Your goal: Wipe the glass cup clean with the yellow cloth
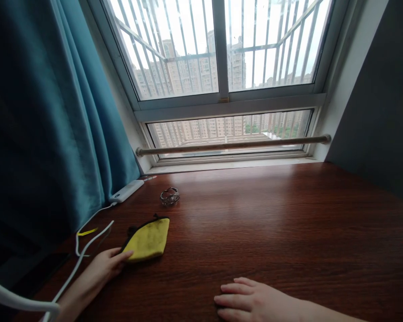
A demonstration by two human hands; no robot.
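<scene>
The left hand (107,264) rests low on the dark wooden counter (272,223), its fingers stretched forward and loosely together, the fingertips (126,256) touching the near edge of a yellow cloth (149,239) without gripping it. The right hand (251,300) lies flat, palm down, fingers side by side and pointing left, well apart from the cloth and holding nothing. The cloth sits on the left part of the counter, near the front edge, flat and folded into a rough wedge with a dark trim along its upper border; its long axis runs on a slant from the near left, by the fingertips, up toward the far right, and the broader end points toward the window (221,67). To take it well, the fingers would likely do best sliding over the top of the near corner and pressing down with the thumb underneath, since a flat cloth on smooth wood tends to skid away from a push. A small silvery ring-shaped object (169,197) stands beyond the cloth, and a white power bank (126,191) with its white cable (87,241) lies by the blue curtain (53,112).
</scene>
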